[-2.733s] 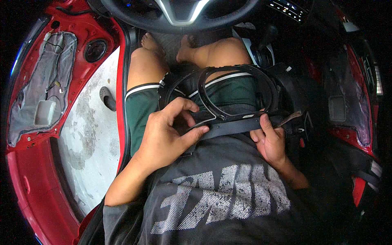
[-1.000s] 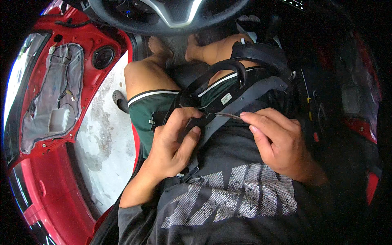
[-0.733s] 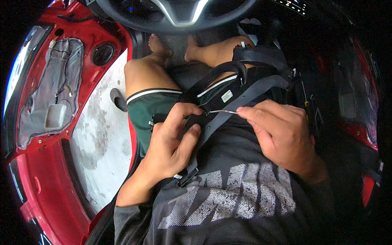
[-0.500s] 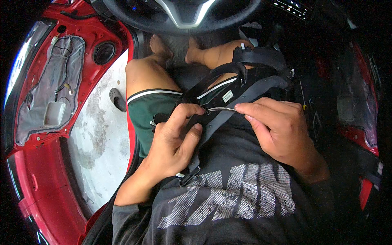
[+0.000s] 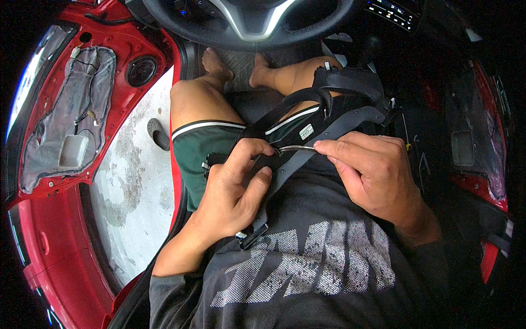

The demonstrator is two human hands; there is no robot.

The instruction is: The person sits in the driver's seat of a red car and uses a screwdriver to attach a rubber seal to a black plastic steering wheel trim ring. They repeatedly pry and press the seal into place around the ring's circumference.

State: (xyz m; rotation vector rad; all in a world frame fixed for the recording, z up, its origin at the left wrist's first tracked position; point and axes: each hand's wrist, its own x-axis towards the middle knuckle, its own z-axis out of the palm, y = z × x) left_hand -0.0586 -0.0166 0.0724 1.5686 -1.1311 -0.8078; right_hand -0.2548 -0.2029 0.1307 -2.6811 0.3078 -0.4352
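Observation:
A long black plastic trim piece point(image 5: 315, 143) with a handle-like loop and white clips lies slanted across my lap. My left hand point(image 5: 235, 189) is closed on its near-left part, index finger and thumb curled at its edge. In the pinched fingertips of my right hand point(image 5: 375, 172) is a slim, slightly curved silver metal tool point(image 5: 298, 147). The tool's tip reaches the trim piece right beside my left index fingertip. What the tip touches there is too small to make out.
Ahead is the steering wheel point(image 5: 255, 35). The red car door point(image 5: 129, 41) stands open at the left, its inner panel off and wires showing. A grey clog point(image 5: 158, 135) lies on the ground outside. At the far right is another stripped door point(image 5: 474, 137).
Almost nothing differs. Both hands keep their hold, and the tool stays at the same spot; the whole view has shifted very slightly.

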